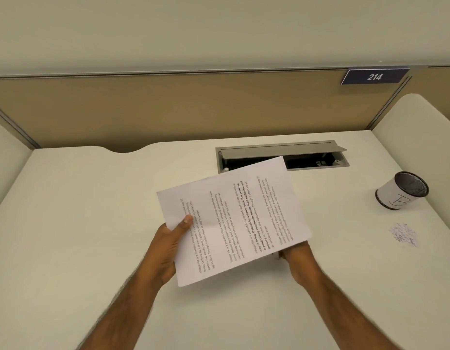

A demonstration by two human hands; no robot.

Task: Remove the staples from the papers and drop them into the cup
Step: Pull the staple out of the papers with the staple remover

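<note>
Above pale desk: left hand grip clamps white printed papers; right hand grip under corner, cannot tell. Staple removal judged barely begun; black mesh cup well apart.

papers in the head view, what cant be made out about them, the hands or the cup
Head view only:
Staple: not visible on the papers; too small, or under a hand.
Right hand: fingers hidden beneath the papers' corner, grip unclear.
Cup: dark mesh interior, contents unreadable.
Printed text: too small and blurred.

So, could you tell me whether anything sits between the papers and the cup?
Nothing visible does: only bare desk lies between the papers and the cup. A scribbled scrap lies nearer the person than the cup, beside that path.
</note>
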